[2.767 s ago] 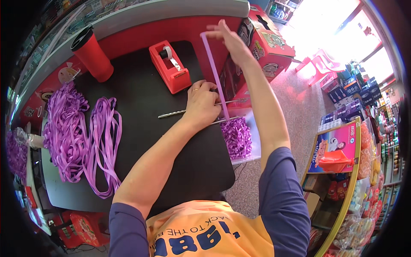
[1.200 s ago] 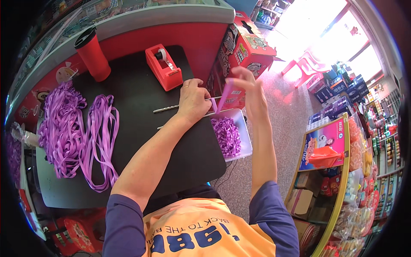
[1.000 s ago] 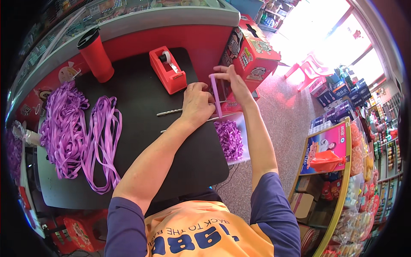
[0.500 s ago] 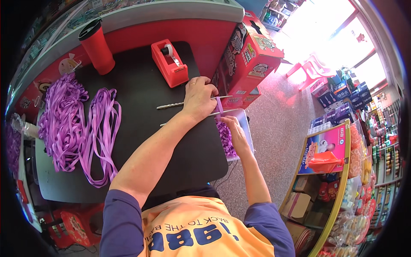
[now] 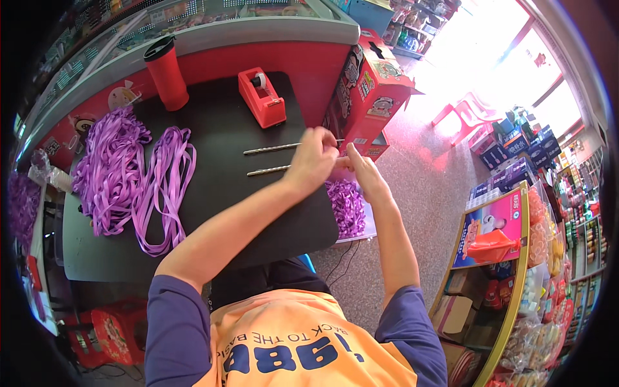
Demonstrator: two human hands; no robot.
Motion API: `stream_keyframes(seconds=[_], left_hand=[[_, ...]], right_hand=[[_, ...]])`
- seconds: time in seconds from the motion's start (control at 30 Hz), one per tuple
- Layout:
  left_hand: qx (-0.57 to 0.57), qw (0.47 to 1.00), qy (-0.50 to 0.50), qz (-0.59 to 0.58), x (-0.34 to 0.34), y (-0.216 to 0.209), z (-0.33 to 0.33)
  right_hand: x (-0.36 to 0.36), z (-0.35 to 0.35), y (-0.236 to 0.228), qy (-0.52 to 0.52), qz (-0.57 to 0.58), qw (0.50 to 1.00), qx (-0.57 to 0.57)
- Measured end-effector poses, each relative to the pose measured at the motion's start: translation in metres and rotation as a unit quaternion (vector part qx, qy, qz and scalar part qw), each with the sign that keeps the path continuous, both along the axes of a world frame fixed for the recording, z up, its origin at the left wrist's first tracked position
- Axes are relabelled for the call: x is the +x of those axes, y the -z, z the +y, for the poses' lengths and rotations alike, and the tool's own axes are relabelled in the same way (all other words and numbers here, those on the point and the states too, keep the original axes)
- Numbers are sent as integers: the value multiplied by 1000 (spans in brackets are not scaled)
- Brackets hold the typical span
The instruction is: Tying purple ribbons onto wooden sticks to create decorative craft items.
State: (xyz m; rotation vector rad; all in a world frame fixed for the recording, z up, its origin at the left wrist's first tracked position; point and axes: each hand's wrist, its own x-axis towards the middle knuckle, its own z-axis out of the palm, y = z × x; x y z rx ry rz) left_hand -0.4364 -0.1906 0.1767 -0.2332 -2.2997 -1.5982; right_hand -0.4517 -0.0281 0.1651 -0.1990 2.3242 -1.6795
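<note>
Two slim metal rods with spiral grooves, the upper rod (image 5: 274,148) and the lower rod (image 5: 269,171), jut over the right side of the black table. My left hand (image 5: 312,161), fingers curled together, is across the rods by the table's edge. Close beside it, my right hand (image 5: 369,179) is closed too, its thumb raised. Whatever they pinch is hidden by the fingers. Below them, a white bin (image 5: 369,222) holds many short purple ribbon pieces (image 5: 347,209). On the table's left lie a big heap of purple ribbon (image 5: 109,171) and a looser looped bundle (image 5: 164,193).
A red tape dispenser (image 5: 263,100) and a red tumbler (image 5: 167,76) stand at the back of the black table (image 5: 225,213). Beyond its right corner stands a red carton (image 5: 371,90). A glass-topped counter (image 5: 245,32) runs behind; a stocked shelf (image 5: 477,284) is at right.
The purple strip seen across the rods between my hands no longer shows. My right hand has risen and drawn in beside my left; the left's fingers have curled. The view has shifted slightly.
</note>
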Motion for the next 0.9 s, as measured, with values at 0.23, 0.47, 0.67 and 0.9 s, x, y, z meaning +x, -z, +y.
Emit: stream_keyframes(seconds=[0.23,0.47,0.67,0.9], left_hand=[[625,648,55,-432,58,0,61],[687,651,145,-291,35,23,56],[692,641,172,-285,43,15,49],[695,644,154,-280,44,17,47]], right_hand=[[2,-4,-17,-14,-43,999,4],[2,-2,-7,10,-39,999,-21],[3,4,-11,13,-3,1000,-23],[-31,-32,-65,3,241,970,5]])
